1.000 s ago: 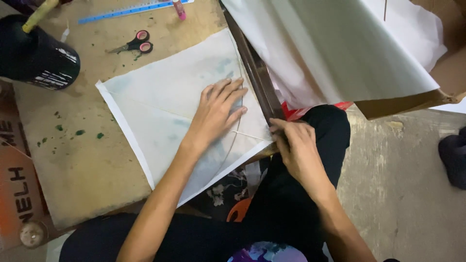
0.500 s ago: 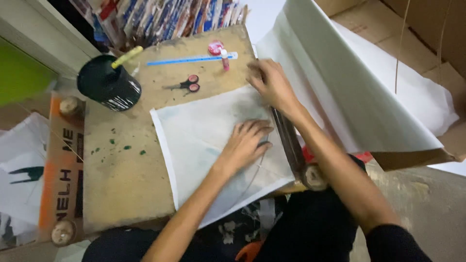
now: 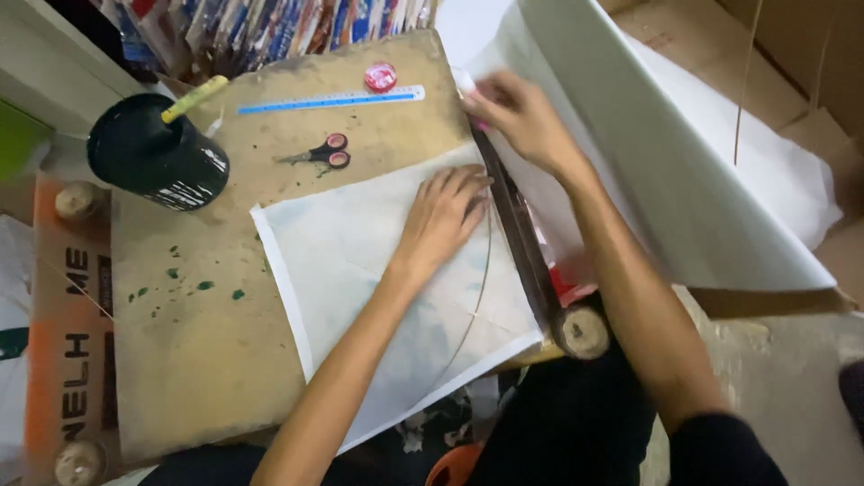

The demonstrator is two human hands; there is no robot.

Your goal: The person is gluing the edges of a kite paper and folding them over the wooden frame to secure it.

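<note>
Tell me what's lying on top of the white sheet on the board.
The left hand lies flat on the white sheet, with a thin curved stick beside it. Whatever is under the palm is hidden.

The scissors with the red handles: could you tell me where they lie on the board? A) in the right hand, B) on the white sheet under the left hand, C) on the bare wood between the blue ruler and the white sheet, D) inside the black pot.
C: the scissors lie on bare wood, below the blue ruler and above the white sheet, untouched by either hand.
</note>
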